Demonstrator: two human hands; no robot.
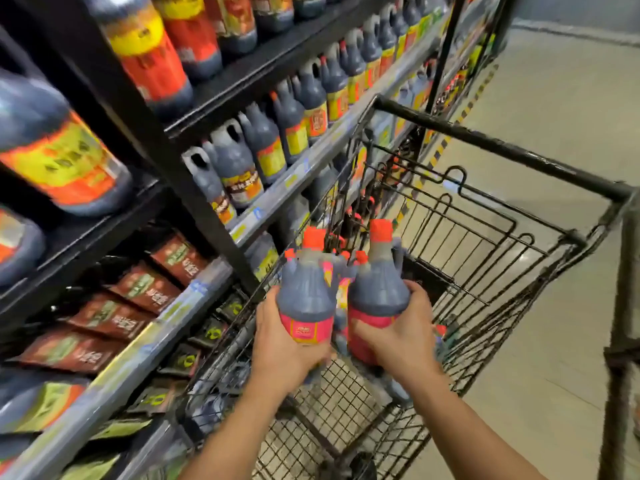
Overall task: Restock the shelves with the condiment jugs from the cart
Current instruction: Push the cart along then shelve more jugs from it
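Note:
Two dark condiment jugs with orange caps and pink labels are lifted above the wire cart. My left hand grips the left jug round its lower body. My right hand grips the right jug from the right side. Between and behind them, more orange-capped jugs stand in the cart basket, mostly hidden. The black shelves on the left hold rows of similar dark jugs.
The cart's black handle bar crosses the upper right. Lower shelves carry brown sauce pouches and dark packets. Big bottles with orange and yellow labels fill the upper left. Pale floor stretches to the right.

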